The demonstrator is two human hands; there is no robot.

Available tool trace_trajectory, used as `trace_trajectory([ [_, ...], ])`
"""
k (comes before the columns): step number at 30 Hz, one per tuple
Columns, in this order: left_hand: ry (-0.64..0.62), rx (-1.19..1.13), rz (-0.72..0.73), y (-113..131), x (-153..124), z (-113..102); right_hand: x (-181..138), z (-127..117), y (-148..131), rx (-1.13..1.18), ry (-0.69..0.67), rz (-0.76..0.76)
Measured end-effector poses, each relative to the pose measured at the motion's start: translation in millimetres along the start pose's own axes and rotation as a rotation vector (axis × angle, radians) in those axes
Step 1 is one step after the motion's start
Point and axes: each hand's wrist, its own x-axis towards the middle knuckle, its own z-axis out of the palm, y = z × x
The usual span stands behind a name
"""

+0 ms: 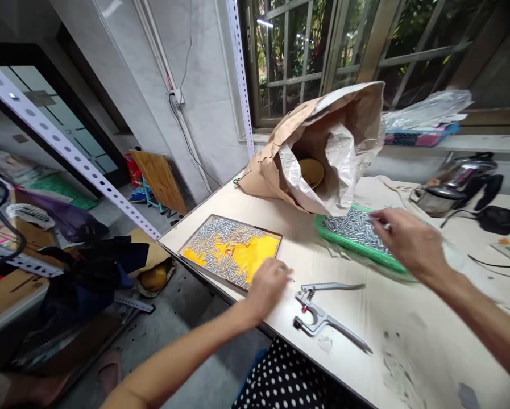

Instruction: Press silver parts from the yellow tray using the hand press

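Observation:
My left hand (268,288) is closed, blurred by motion, by the near right corner of a shallow tray (279,241) with a yellow bottom. Something tiny may be at its fingertips; I cannot make it out. Many small silvery metal pins (220,244), possibly screws or rivets, lie scattered in that tray. Over the right side of a green plastic tray (344,250), my right hand (412,241) has its fingers pinched together, and whatever they hold is hidden. Similar metal pieces (357,224) fill the green tray. Grey hand pliers (323,315) with a spring lie on the table between my hands.
A big brown paper sack (276,153) lies on its side behind the trays, its mouth facing me, a yellowish round thing (311,172) inside. A glass kettle (451,184) and cables stand at the right. The table's edge (212,292) runs along the left.

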Motion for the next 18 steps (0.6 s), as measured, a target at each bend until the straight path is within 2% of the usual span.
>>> trace_trajectory([
  [2, 0.0, 0.154, -0.17, -45.0, 11.4, -19.2, -3.0, 6.9, 28.2, -0.127, -0.022, 0.05],
  [3, -0.016, 0.213, -0.235, -64.8, 16.2, -27.3, -9.6, 9.7, 32.4, -0.141, -0.044, 0.047],
  [5, -0.088, 0.296, -0.299, -95.7, 23.5, -39.0, -31.0, 11.5, 20.5, -0.106, -0.094, 0.041],
  [7, -0.18, 0.346, -0.305, -115.2, 28.2, -43.7, -60.3, 8.5, -10.0, 0.004, -0.167, 0.039],
  [10, -0.302, 0.393, -0.268, -130.5, 32.7, -40.7, -109.3, 3.1, -57.6, 0.167, -0.2, 0.055],
  [12, -0.352, 0.418, -0.231, -136.3, 35.7, -36.5, -139.7, 2.8, -75.4, 0.221, -0.23, 0.068],
  [15, -0.405, 0.445, -0.185, -141.4, 41.0, -32.8, -175.2, 6.1, -80.6, 0.294, -0.302, 0.064],
  [18, -0.456, 0.455, -0.161, -143.5, 47.0, -32.2, -197.1, 11.2, -76.7, 0.32, -0.367, 0.105],
])
